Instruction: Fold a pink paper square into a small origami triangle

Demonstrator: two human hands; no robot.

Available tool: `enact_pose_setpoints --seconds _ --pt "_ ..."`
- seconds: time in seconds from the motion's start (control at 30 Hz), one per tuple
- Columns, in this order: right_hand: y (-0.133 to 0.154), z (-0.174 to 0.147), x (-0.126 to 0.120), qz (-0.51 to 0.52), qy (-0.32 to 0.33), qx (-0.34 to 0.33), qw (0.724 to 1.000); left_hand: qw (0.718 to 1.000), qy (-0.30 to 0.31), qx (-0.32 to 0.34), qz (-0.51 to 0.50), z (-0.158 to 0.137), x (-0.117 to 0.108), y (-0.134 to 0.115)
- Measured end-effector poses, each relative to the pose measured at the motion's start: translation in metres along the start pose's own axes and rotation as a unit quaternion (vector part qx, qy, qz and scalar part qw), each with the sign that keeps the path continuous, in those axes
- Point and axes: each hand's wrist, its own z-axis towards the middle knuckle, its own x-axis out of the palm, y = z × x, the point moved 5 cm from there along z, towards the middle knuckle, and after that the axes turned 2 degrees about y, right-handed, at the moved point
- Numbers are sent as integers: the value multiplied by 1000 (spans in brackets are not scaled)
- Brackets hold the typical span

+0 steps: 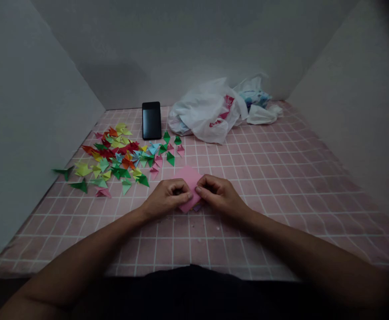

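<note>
A square pink sheet of paper point(188, 175) lies turned cornerwise between my hands, above the middle of the table. My left hand point(168, 194) pinches its left side between thumb and curled fingers. On the opposite side, my right hand point(220, 194) is closed with thumb and forefinger at the paper's edge. A bit of purplish and yellowish paper point(197, 207) peeks out under the sheet's lower corner; most of it is hidden. To the left of my hands spread many small folded paper shapes point(119, 172) in red, orange, yellow, green, blue and pink.
A black phone point(152, 122) lies beyond the folded shapes. Crumpled white plastic bags point(204, 109) with red print rest against the back wall point(194, 49). A pink checked cloth point(281, 191) covers the table, with pale walls on both sides.
</note>
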Motion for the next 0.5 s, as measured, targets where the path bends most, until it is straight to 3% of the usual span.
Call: enact_pose_setpoints --seconds 0.17,0.4,0.5 --pt "-7 0 6 115 40 65 990 998 -49 14 -33 -3 0 -2" --pt "2 -2 0 44 1 14 999 995 -77 21 -57 -6 1 -6" --pt "2 -2 2 94 2 26 995 989 -89 -4 -120 -8 5 -5"
